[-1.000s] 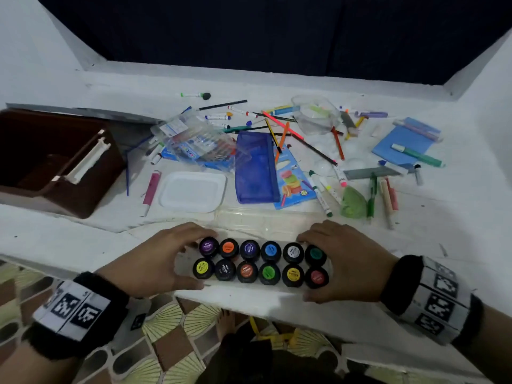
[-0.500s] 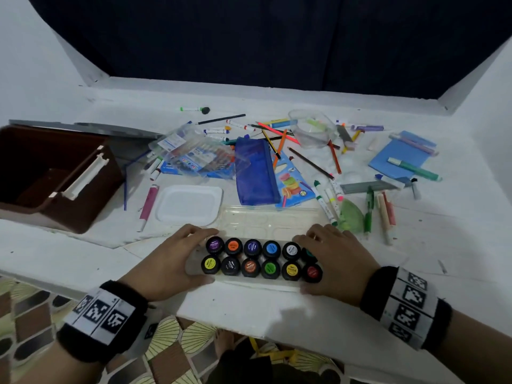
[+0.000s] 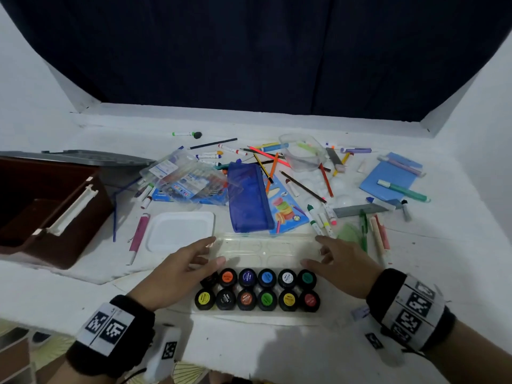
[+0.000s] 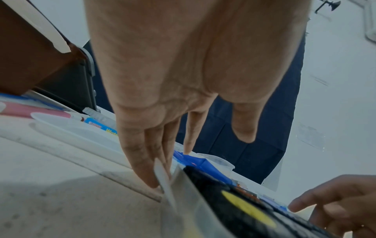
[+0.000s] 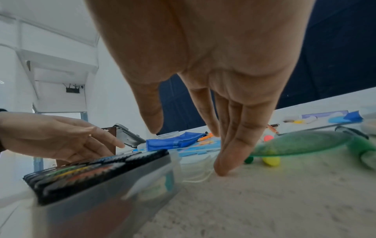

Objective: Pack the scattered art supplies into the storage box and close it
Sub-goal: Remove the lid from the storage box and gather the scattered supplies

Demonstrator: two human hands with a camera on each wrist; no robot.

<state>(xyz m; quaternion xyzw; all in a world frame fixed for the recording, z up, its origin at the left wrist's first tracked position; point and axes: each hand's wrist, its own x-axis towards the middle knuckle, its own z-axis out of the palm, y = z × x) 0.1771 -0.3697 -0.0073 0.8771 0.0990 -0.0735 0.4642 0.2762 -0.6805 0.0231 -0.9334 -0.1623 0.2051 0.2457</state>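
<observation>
A set of paint pots [image 3: 257, 289] with black lids sits in a clear tray near the table's front edge. Its clear lid [image 3: 263, 249] lies flat just behind it. My left hand [image 3: 202, 253] lies at the lid's left end and my right hand [image 3: 325, 252] at its right end, both with straight fingers and holding nothing. In the left wrist view the left hand [image 4: 162, 145] has its fingertips on the table beside the paint set [image 4: 244, 206]. In the right wrist view the right hand [image 5: 234, 128] also touches the table by the paint set [image 5: 97, 173]. The brown storage box [image 3: 41, 206] stands uncovered at the left.
The box's grey lid [image 3: 83, 157] lies behind it. A white square tray [image 3: 180, 231], a blue pouch [image 3: 248, 198], a pen pack [image 3: 188, 178], a clear cup [image 3: 303, 152], a blue notebook [image 3: 388, 178] and several loose markers and pencils cover the middle and right.
Both hands have let go of the ends of the paint set, which now rests on the table. They have moved forward to the ends of the clear lid.
</observation>
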